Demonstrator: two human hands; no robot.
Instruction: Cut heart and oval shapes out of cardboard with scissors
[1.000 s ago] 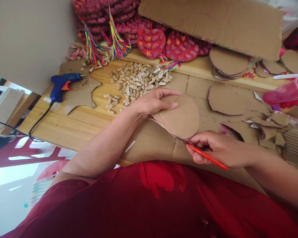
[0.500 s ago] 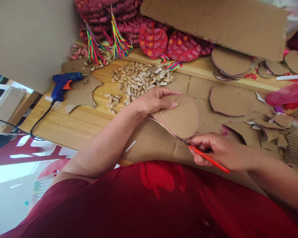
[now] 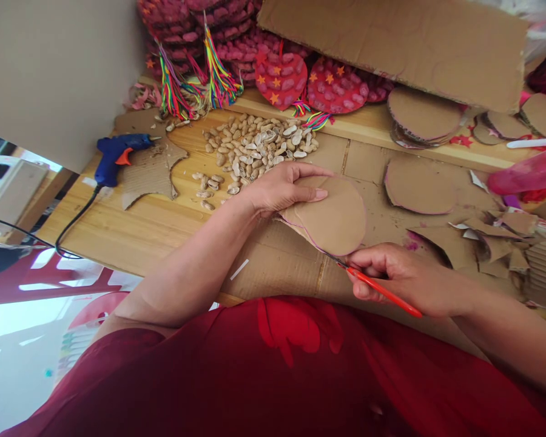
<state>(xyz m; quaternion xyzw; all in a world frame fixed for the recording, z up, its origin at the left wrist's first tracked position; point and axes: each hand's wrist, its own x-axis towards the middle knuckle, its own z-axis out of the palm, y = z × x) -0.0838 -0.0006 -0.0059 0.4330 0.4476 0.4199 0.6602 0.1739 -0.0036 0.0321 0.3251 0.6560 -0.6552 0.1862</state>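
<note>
A rounded cardboard piece point(image 3: 334, 218) with a purple outline is pinched in my left hand point(image 3: 284, 188), thumb on top and fingers mostly hidden beneath. My right hand point(image 3: 391, 276) is closed around red-handled scissors point(image 3: 380, 289), whose dark blades meet the lower edge of the cardboard. Part of the blades is hidden by the piece. Just beyond my left hand lies a heap of peanut shells point(image 3: 259, 145). Another rounded cardboard piece point(image 3: 421, 185) rests on the work surface to the right.
A blue glue gun point(image 3: 113, 158) lies at the left on torn cardboard point(image 3: 150, 170). Red decorated discs point(image 3: 281, 79) with tassels stand at the back under a large cardboard sheet point(image 3: 400, 45). Cardboard scraps point(image 3: 495, 240) and a pink cup point(image 3: 528, 170) are at the right.
The cardboard piece has shifted very slightly to the right and down at the scissor blades. Both hands keep their holds, nearly in place.
</note>
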